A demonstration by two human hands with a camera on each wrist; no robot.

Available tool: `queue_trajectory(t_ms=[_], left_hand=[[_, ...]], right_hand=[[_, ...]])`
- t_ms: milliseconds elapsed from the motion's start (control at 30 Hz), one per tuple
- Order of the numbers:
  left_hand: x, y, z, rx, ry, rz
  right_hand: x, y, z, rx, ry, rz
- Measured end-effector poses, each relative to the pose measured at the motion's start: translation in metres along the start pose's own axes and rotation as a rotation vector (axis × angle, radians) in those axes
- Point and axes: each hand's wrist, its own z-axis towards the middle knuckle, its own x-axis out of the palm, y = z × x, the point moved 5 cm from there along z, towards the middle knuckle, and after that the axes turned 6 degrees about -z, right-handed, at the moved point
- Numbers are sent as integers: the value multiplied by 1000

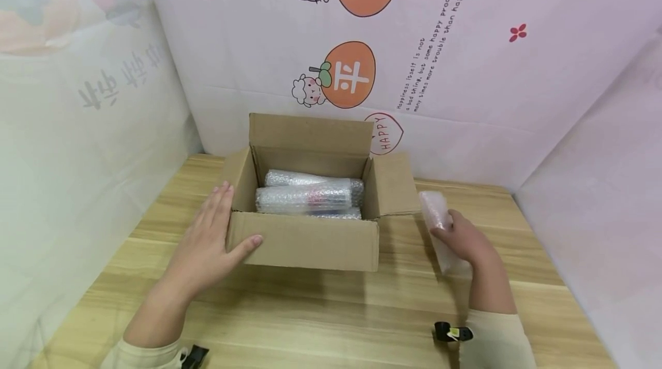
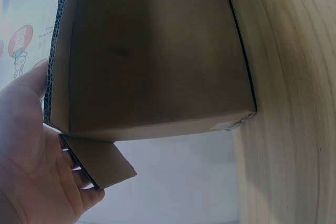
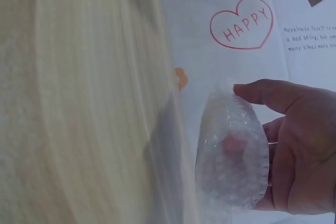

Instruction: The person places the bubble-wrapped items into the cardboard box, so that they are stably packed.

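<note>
An open cardboard box (image 1: pixel 305 242) stands on the table with its flaps folded outward. Inside lie several bubble-wrapped bundles (image 1: pixel 305 196), the upper one showing a reddish patch; their contents are hidden. At the box's left front corner rests my left hand (image 1: pixel 204 242), its fingers along the side flap (image 2: pixel 102 161) and its thumb over the front flap. To the right of the box, my right hand (image 1: pixel 465 237) grips another bubble-wrapped bundle (image 3: pixel 231 156) between thumb and fingers. This bundle is held clear of the box, with a reddish patch dimly visible through the wrap.
The wooden table (image 1: pixel 289 317) runs out in front of the box. Behind it hangs a white printed sheet (image 1: pixel 455 145), with further white sheets (image 1: pixel 77 156) at both sides. The box's right flap (image 1: pixel 395 185) sticks out toward the held bundle.
</note>
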Motion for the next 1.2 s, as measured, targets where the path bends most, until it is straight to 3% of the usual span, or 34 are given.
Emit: queue_trajectory(t_ms=[367,833,1000,1200], left_hand=[[-1,-1,1,3,-1,2],[-1,0,0,17,-4,0],[-1,-1,-1,16,-4,-1],[0,0,-1,16,-5,2]], right_hand=[[-24,-4,-4,-20,-179,112],[-56,9,-30,-2,-360,129],[-69,21,-42,-50,-421,207],[-80,40,-53,-178,-523,253]])
